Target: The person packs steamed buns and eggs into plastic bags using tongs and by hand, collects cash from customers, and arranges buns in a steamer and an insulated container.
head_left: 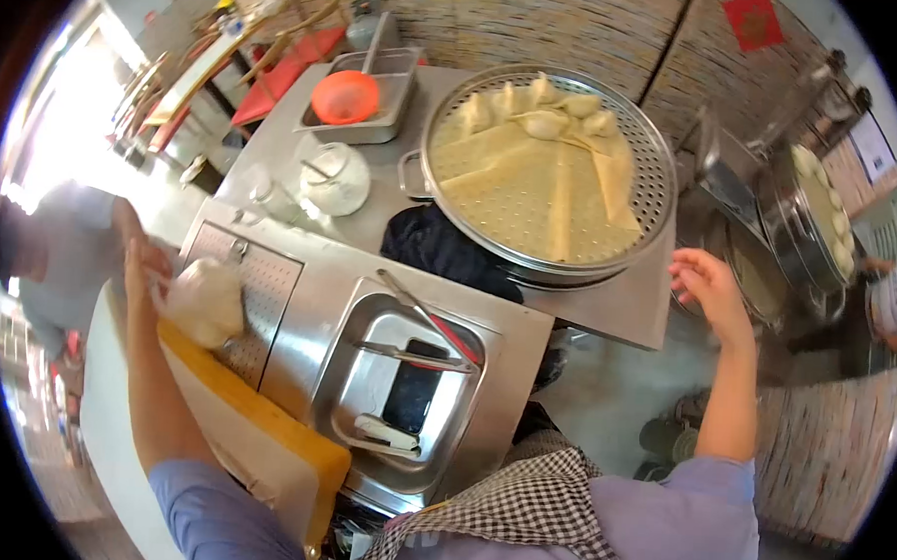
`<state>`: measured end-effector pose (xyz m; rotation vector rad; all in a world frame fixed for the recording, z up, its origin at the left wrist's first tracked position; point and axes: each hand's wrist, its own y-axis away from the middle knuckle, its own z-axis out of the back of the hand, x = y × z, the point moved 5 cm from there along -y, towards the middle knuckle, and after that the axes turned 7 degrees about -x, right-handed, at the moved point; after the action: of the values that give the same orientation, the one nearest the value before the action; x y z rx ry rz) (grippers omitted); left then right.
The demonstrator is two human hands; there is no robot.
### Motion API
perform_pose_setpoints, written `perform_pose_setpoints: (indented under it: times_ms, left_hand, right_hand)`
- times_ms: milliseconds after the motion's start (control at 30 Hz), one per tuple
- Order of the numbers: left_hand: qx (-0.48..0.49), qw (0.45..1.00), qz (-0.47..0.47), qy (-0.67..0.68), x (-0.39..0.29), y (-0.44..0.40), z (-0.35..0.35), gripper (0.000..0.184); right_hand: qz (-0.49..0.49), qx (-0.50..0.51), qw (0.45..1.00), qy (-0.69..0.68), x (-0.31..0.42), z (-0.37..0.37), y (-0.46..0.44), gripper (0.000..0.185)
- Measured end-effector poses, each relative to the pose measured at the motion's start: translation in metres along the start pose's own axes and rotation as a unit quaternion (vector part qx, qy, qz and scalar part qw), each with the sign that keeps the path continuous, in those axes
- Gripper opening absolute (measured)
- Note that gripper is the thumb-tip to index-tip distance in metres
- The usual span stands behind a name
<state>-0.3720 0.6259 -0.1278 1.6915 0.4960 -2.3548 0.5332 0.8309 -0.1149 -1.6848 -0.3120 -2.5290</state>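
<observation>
My left hand [141, 262] is at the left, beside a pale round thing in a clear bag [205, 302]; a co-worker's hand [149, 252] overlaps it, and who grips the bag is unclear. Held out at the right, my right hand [702, 281] has bent, spread fingers and nothing in it. Near it, a large round steamer tray [662, 209] carries pale cloth strips and several dumplings [545, 124] at its far side. A black cloth [445, 248] lies at the steamer's lower left.
A steel sink [329, 385] holds tongs [415, 357] and a phone [413, 394]. Behind are a glass jar [335, 180] and an orange bowl [345, 97]. A yellow-edged board [253, 397] lies left. Stacked steamers [806, 231] and another person's hand [877, 267] are right.
</observation>
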Motion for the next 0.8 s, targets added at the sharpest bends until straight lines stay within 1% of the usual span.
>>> perform_pose_setpoints:
  times_ms: [67, 100, 133, 167, 200, 233, 300, 333, 367, 400, 433, 467, 500, 567, 600, 667, 700, 733, 767, 800]
  left_hand:
    - [-0.068, 0.997, -0.011, -0.047, 0.007, -0.007, 0.004, 0.060]
    - [-0.178, 0.969, 0.104, -0.135, 0.002, 0.004, 0.004, 0.057]
    - [-0.148, 0.956, 0.034, -0.251, 0.004, -0.001, 0.005, 0.053]
    - [-0.120, 0.923, -0.035, -0.364, 0.005, -0.001, 0.010, 0.050]
    - [-0.092, 0.871, -0.101, -0.471, 0.005, 0.000, 0.012, 0.048]
    - [-0.129, 0.876, -0.066, -0.459, -0.006, 0.004, 0.005, 0.046]
    - [-0.221, 0.869, 0.022, -0.442, -0.066, 0.035, -0.039, 0.045]
    - [-0.177, 0.860, 0.056, -0.475, -0.096, 0.045, -0.062, 0.048]
    - [-0.149, 0.812, 0.095, -0.557, -0.134, 0.055, -0.088, 0.046]
    - [-0.147, 0.812, 0.042, -0.564, -0.142, 0.060, -0.082, 0.046]
    - [-0.124, 0.761, 0.113, -0.626, -0.172, 0.068, -0.094, 0.046]
    - [-0.104, 0.759, 0.006, -0.643, -0.193, 0.076, -0.099, 0.047]
    - [-0.100, 0.744, 0.032, -0.660, -0.214, 0.084, -0.098, 0.047]
    - [-0.125, 0.760, 0.019, -0.638, -0.260, 0.120, -0.117, 0.047]
    - [-0.128, 0.748, 0.023, -0.651, -0.290, 0.140, -0.133, 0.046]
    - [-0.127, 0.738, 0.008, -0.662, -0.327, 0.189, -0.164, 0.045]
    - [-0.100, 0.713, -0.022, -0.694, -0.338, 0.218, -0.173, 0.045]
    - [-0.119, 0.722, 0.042, -0.680, -0.348, 0.248, -0.187, 0.047]
    - [-0.103, 0.723, 0.026, -0.683, -0.350, 0.282, -0.192, 0.052]
    - [-0.097, 0.743, 0.043, -0.661, -0.352, 0.310, -0.205, 0.058]
  right_hand:
    - [0.002, -0.003, 1.000, 0.008, -0.004, 0.002, 0.000, 0.026]
    - [0.001, -0.004, 1.000, 0.009, -0.006, 0.001, -0.002, 0.026]
    - [0.002, -0.002, 1.000, 0.010, -0.008, 0.001, -0.003, 0.026]
    - [0.003, 0.005, 1.000, 0.012, -0.010, -0.002, -0.007, 0.026]
    - [0.005, 0.014, 1.000, 0.013, -0.012, -0.007, -0.012, 0.026]
    - [0.009, 0.026, 1.000, 0.014, -0.012, -0.011, -0.018, 0.027]
    - [0.003, 0.014, 0.999, 0.048, 0.002, -0.018, -0.019, 0.026]
    - [0.009, 0.030, 0.997, 0.064, 0.007, -0.032, -0.026, 0.026]
    - [0.027, 0.048, 0.997, 0.060, -0.004, -0.038, -0.037, 0.026]
    - [0.019, 0.045, 0.997, 0.054, 0.003, -0.048, -0.039, 0.026]
    - [0.027, 0.066, 0.996, 0.060, -0.002, -0.055, -0.047, 0.025]
    - [0.032, 0.076, 0.995, 0.055, -0.003, -0.065, -0.052, 0.031]
    - [0.038, 0.103, 0.993, 0.041, -0.005, -0.079, -0.052, 0.030]
    - [0.045, 0.129, 0.990, 0.018, -0.004, -0.099, -0.048, 0.028]
    - [0.021, 0.169, 0.985, 0.013, 0.006, -0.122, -0.050, 0.032]
    - [0.034, 0.245, 0.969, 0.015, 0.019, -0.175, -0.031, 0.037]
    - [0.102, 0.273, 0.956, 0.028, 0.029, -0.204, -0.017, 0.042]
    - [0.172, 0.300, 0.937, 0.041, 0.036, -0.233, -0.001, 0.047]
    - [0.224, 0.324, 0.915, 0.087, 0.035, -0.259, 0.012, 0.059]
    - [0.385, 0.294, 0.857, 0.174, 0.032, -0.280, 0.029, 0.072]
